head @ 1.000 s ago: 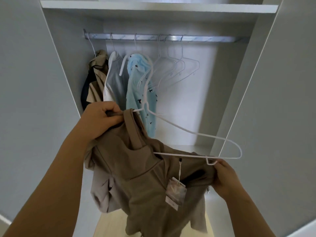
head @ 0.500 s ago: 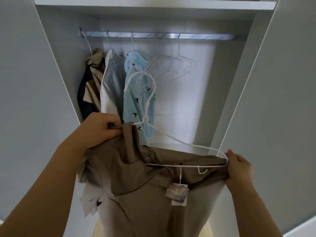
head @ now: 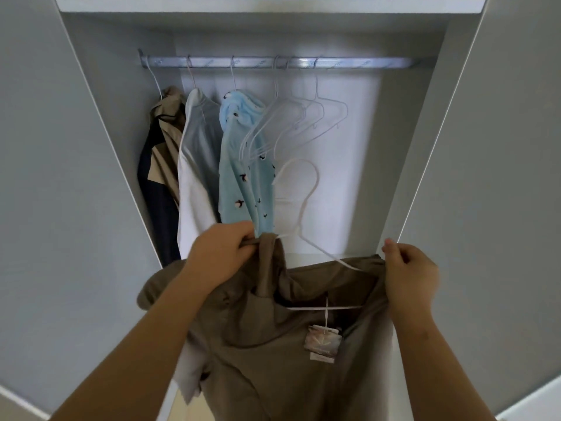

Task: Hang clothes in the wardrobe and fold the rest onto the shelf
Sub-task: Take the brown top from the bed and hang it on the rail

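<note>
A brown garment (head: 273,344) fills the view from the centre down to 6 o'clock, held up in front of an open wardrobe. A white wire hanger (head: 304,205) sits partly inside it. The hanger's bottom bar shows across the neck opening, its right arm runs under the fabric, and its hook stands free above the garment, touching nothing. A paper tag (head: 323,343) dangles on a string from the neckline.

The left hand (head: 221,253), at about 9 o'clock of the garment, has its fingers curled tight round a shoulder strap and the left end of the hanger. The right hand (head: 409,275), at 3 o'clock of the garment, has its fingers curled round the other shoulder's fabric and grips it.

Inside the wardrobe, a metal rail (head: 364,62) runs across at 12 o'clock. Three filled hangers hang from its left part. From 10 o'clock toward the centre they carry a tan and navy garment (head: 161,165), a white and grey garment (head: 194,177) and a light blue printed garment (head: 243,183). Just beside the blue one, toward 1 o'clock, a cluster of bare white hangers (head: 303,117) hangs on the rail. A white shelf (head: 273,4) caps the compartment at the top edge. Grey doors stand open at 9 and 3 o'clock.
</note>
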The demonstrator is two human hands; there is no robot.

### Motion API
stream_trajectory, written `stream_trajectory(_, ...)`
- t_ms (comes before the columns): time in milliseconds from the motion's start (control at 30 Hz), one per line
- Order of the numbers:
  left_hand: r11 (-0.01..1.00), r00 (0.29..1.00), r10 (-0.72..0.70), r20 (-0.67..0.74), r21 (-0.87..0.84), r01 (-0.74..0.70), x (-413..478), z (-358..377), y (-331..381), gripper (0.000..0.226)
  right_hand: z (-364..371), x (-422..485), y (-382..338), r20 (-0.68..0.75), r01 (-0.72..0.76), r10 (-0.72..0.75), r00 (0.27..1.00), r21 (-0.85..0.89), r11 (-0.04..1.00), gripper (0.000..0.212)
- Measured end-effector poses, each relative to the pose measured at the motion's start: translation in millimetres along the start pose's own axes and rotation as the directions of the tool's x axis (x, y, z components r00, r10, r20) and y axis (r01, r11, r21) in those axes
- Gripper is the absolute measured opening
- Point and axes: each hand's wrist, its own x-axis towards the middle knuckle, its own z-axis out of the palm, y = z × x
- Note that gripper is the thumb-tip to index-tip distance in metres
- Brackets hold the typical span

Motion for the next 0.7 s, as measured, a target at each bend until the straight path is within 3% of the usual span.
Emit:
stream_trajectory(67,0.999,0.999,-0.032,-0.029,-0.034,0.031,-1,14,12,0.029,8,-7,-13,0.043,0.046,-0.048,0.998,0.051,0.998,0.021)
stream_trajectory(133,0.997,0.995,-0.071,-0.072,-0.048,0.067,0,23,23,0.039,16,-18,-27,0.187,0.036,-0.078,0.979,0.218,0.975,0.025)
stream_trajectory(200,0.992,0.985,-0.116,-0.125,-0.072,0.107,1,25,27,0.04,15,-24,-35,0.448,-0.081,-0.115,0.887,0.395,0.915,0.03)
stream_trajectory(267,0.983,0.975,-0.138,-0.171,-0.145,0.114,3,18,23,0.036,4,-23,-39,0.668,-0.261,-0.169,0.725,0.494,0.829,0.023)
stream_trajectory(300,0.977,0.972,-0.138,-0.188,-0.187,0.103,4,12,20,0.031,-2,-21,-39,0.699,-0.339,-0.164,0.696,0.522,0.782,0.018)
stream_trajectory(333,0.972,0.972,-0.129,-0.196,-0.218,0.085,5,6,17,0.029,-6,-19,-37,0.656,-0.356,-0.121,0.745,0.544,0.76,0.017)
stream_trajectory(367,0.97,0.975,-0.111,-0.194,-0.234,0.063,6,1,15,0.029,-9,-15,-35,0.534,-0.268,-0.065,0.843,0.52,0.811,0.017)
stream_trajectory(400,0.97,0.98,-0.089,-0.18,-0.24,0.044,7,-4,15,0.03,-10,-12,-33,0.323,-0.093,-0.039,0.946,0.382,0.919,0.014)
stream_trajectory(433,0.969,0.985,-0.069,-0.157,-0.246,0.028,9,-7,16,0.031,-10,-10,-31,0.146,0.074,-0.089,0.985,0.108,0.991,0.014)
stream_trajectory(467,0.967,0.99,-0.053,-0.133,-0.255,0.017,10,-9,17,0.03,-9,-9,-31,0.101,0.191,-0.176,0.979,-0.165,0.968,0.02)
stream_trajectory(500,0.964,0.993,-0.038,-0.113,-0.266,0.007,11,-10,19,0.03,-7,-8,-30,0.176,0.271,-0.221,0.959,-0.345,0.899,0.025)
stream_trajectory(567,0.96,0.997,-0.013,-0.076,-0.281,-0.009,11,-9,22,0.029,-6,-6,-32,0.411,0.365,-0.16,0.897,-0.486,0.794,0.015)
stream_trajectory(600,0.957,0.999,0.001,-0.05,-0.29,-0.015,11,-8,24,0.029,-6,-7,-34,0.516,0.407,-0.126,0.847,-0.477,0.779,0.009)
stream_trajectory(700,0.941,0.99,0.083,0.114,-0.335,-0.04,10,-7,31,0.022,-2,-11,-35,0.711,0.445,-0.092,0.697,-0.328,0.834,0.022)
